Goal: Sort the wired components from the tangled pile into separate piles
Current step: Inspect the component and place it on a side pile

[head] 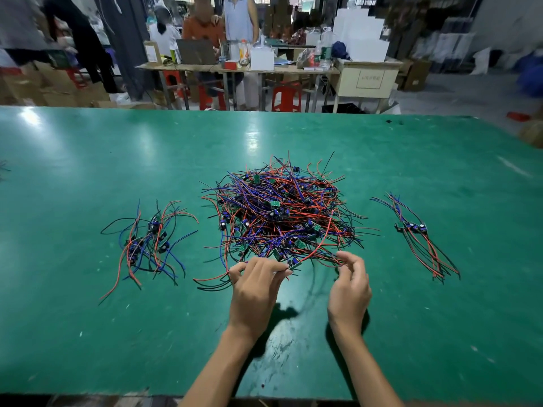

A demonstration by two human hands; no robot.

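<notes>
Just beyond both hands lies the tangled pile (282, 210) on the green table (88, 160) — the left hand (255, 284) pinches wires at its near edge, the right hand (351, 284) pinches a red wire (318, 254). Smaller sorted piles flank them — left pile (150, 242), right pile (417, 233).

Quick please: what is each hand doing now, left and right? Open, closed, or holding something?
Left hand: closed, pinching a wired component at the near edge of the tangled pile.
Right hand: closed, fingers curled, pinching a red wire from the pile.
</notes>
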